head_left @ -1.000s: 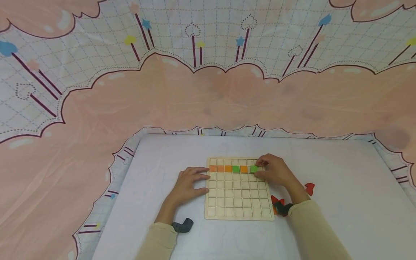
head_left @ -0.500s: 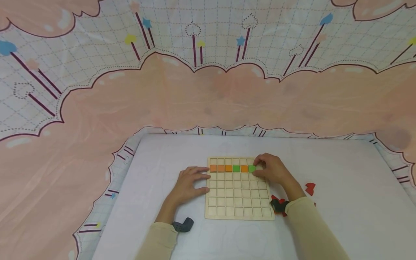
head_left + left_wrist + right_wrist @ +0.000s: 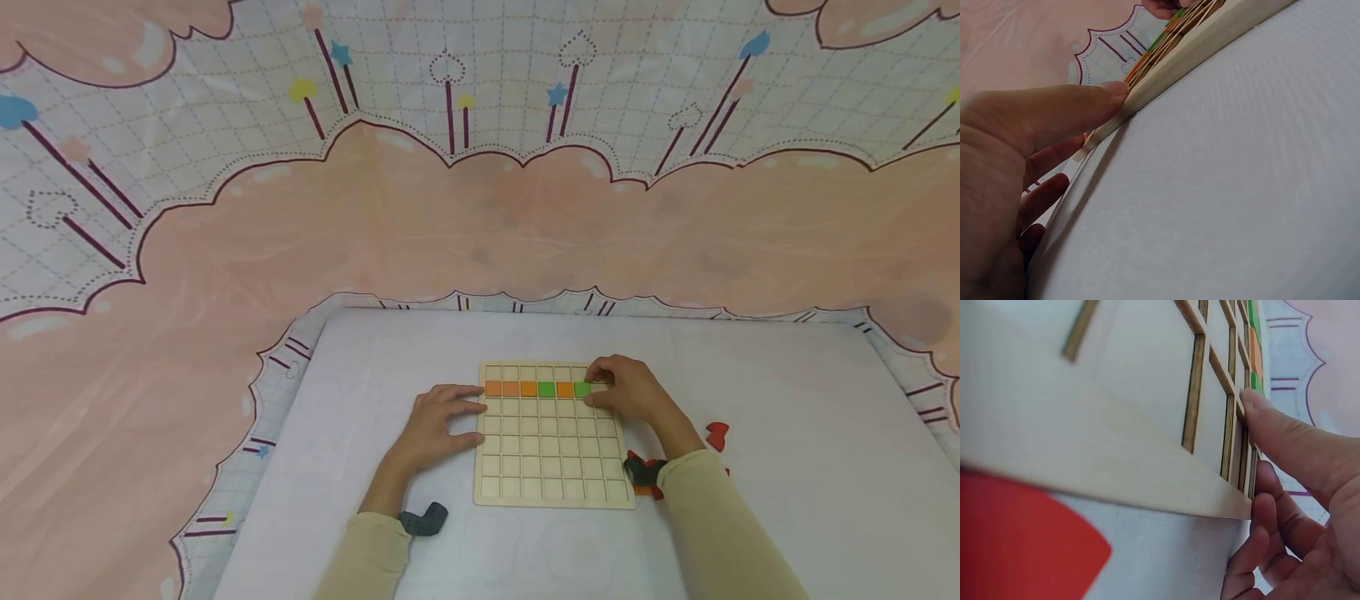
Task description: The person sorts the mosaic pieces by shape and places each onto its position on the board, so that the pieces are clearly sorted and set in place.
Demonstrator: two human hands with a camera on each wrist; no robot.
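Observation:
A wooden grid board lies on the white table, with a row of light orange, orange and green square tiles in its second row from the back. At that row's right end my right hand holds a green square tile between thumb and forefinger, the tile sitting in its cell. In the right wrist view the thumb tip meets the green tile, while the other fingers curl beyond the board's edge. My left hand steadies the board's left side with spread fingers; its thumb rests against the edge in the left wrist view.
Red and orange pieces lie beside the board's right edge, partly under the right wrist. Further right is a red piece with curved sides. A patterned pink and white cloth rises behind the table.
My right hand has moved slightly left with the green tile, bringing it from a skewed position into the cell beside the orange one. My left hand has stayed at the board.

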